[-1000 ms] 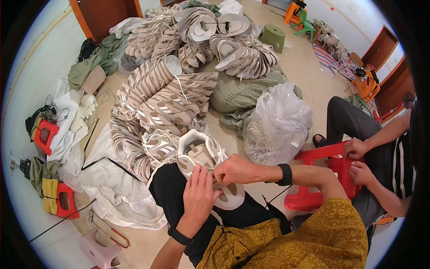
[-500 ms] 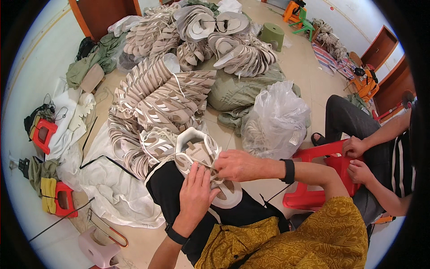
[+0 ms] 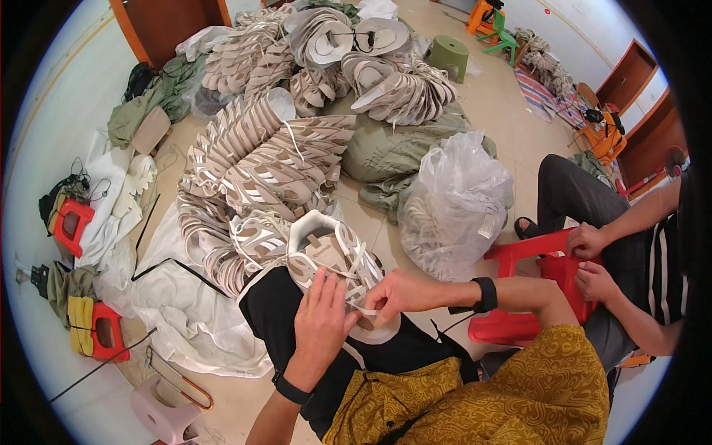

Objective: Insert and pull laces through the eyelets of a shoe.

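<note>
While left hand (image 3: 320, 328) lies flat, likely steadying shoe upper (image 3: 325, 254), right hand (image 3: 403, 292) pinches lace (image 3: 363, 310) toward near end.

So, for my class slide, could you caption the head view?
Left hand and right hand working on a beige-and-white sneaker upper, with similar uppers piled beyond.

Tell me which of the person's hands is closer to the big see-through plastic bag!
Right. The right hand is below the plastic bag in the picture; the left hand is farther left and lower.
</note>
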`<state>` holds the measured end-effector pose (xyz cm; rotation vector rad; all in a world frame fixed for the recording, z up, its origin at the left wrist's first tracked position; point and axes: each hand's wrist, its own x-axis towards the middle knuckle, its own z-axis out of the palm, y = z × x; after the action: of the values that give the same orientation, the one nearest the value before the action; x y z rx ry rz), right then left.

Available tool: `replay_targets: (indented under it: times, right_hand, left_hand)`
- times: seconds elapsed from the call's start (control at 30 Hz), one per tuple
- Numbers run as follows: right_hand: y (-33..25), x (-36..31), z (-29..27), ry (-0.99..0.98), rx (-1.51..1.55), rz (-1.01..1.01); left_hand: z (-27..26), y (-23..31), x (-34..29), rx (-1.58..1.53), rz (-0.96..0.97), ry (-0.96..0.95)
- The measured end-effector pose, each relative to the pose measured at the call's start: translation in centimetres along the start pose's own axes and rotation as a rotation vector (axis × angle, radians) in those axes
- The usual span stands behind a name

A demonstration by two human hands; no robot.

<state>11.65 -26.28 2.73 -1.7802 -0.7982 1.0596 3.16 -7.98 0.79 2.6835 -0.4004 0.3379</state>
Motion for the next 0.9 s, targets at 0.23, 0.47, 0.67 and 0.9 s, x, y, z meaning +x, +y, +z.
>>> replay_targets:
  times: [0.23,0.47,0.67,0.9]
  right_hand:
    - [2.5,0.5,-1.9,0.303,-0.754,-0.404]
    - [1.5,0.9,-3.7,0.317,-0.553,-0.390]
    - [1.2,2.2,-4.7,0.343,-0.391,-0.332]
    - [2.0,4.8,-5.4,0.374,-0.397,-0.446]
  left_hand:
    - [-0.2,0.0,0.0,-0.025,0.011,-0.007]
    - [-0.8,-0.1,0.1,-0.049,0.020,-0.002]
    - [-1.5,-1.8,2.1,-0.093,0.080,0.131]
    - [-1.0,-2.6,4.8,0.206,0.260,0.084]
